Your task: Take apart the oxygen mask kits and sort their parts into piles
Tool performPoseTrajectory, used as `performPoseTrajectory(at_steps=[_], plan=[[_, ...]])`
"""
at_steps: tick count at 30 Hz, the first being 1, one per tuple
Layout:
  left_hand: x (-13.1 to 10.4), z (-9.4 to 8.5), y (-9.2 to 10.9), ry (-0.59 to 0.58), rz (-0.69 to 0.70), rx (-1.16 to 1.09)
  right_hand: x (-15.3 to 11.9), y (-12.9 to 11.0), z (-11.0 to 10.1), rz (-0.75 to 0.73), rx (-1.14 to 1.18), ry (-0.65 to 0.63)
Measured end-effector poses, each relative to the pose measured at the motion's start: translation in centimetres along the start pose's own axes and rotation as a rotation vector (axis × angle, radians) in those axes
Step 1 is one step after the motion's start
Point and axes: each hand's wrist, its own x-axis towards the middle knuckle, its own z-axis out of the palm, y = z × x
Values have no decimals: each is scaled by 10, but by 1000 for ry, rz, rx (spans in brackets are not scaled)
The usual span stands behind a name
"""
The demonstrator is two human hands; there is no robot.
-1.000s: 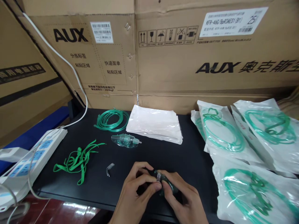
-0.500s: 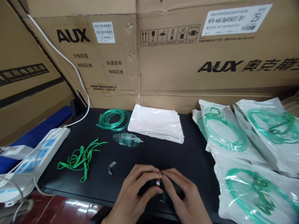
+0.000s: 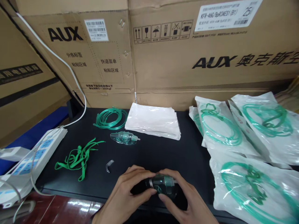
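A clear green oxygen mask (image 3: pixel 163 183) is held between both hands near the table's front edge. My left hand (image 3: pixel 132 188) pinches its left end, beside a small silvery strip. My right hand (image 3: pixel 184 194) grips the right end, fingers above and thumb below. Farther back lies another clear mask (image 3: pixel 125 137), apart from the hands. Left of my left hand are a few thin clear-and-silver pieces (image 3: pixel 109 165), too small to name. A tangle of green elastic straps (image 3: pixel 79 159) rests beyond them.
Coiled green tubing (image 3: pixel 98 119) and a stack of white pouches (image 3: pixel 153 120) lie at the back of the black table (image 3: pixel 144 152). Bagged mask sets (image 3: pixel 252 189) cover the right side. A power strip (image 3: pixel 44 155) is at left; large cardboard boxes (image 3: pixel 163 68) stand behind.
My hands have parted slightly, and my right hand has opened up around the mask, so more of it shows. The whole view has shifted a little.
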Motion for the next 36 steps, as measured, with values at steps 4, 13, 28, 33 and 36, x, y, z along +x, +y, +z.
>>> performPoseTrajectory(at_steps=[4,13,28,33,36], plan=[[-1,5,0,73,117,45,2,3,2,7,-9,77],[-11,-1,0,126,98,143,2,5,16,-150,-207,214],[-23,-96,-27,-12,-5,643,12,8,22,-195,-246,237],[-25,-99,-35,-48,16,646,16,10,22,-235,-269,302],[-28,-101,-41,-51,12,646,26,9,21,-220,-303,335]])
